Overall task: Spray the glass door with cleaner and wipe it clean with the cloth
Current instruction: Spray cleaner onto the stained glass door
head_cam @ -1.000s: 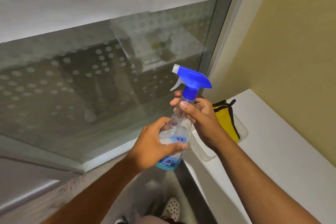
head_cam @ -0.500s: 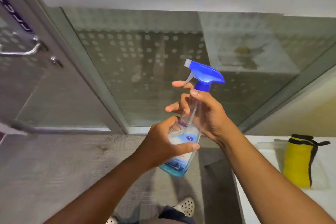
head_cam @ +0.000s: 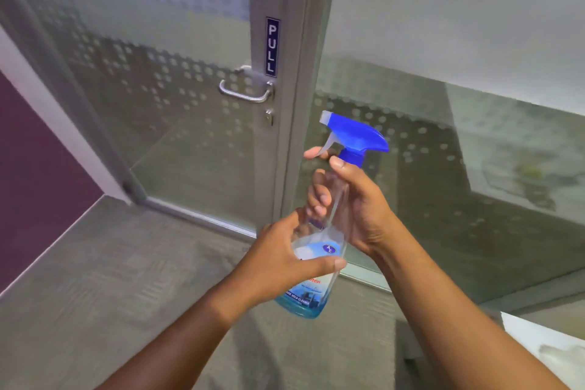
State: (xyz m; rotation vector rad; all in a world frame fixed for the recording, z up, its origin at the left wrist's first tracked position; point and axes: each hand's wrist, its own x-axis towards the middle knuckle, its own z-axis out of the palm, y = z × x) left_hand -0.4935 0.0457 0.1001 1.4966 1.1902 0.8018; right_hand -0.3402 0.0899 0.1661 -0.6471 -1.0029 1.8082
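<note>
Both hands, left hand (head_cam: 285, 260) and right hand (head_cam: 354, 209), clasp the clear, blue-triggered spray bottle (head_cam: 329, 231).

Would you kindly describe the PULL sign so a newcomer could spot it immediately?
Find the glass door and follow its grey frame on the handle side. Just above the metal lever handle sits the PULL sign, the only dark blue strip with white letters stacked vertically.

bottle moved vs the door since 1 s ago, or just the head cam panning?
Cannot tell. The view swung left, bringing the door handle into frame, while the bottle stayed mid-frame in both hands; no fixed thing spans all three pictures.
</note>
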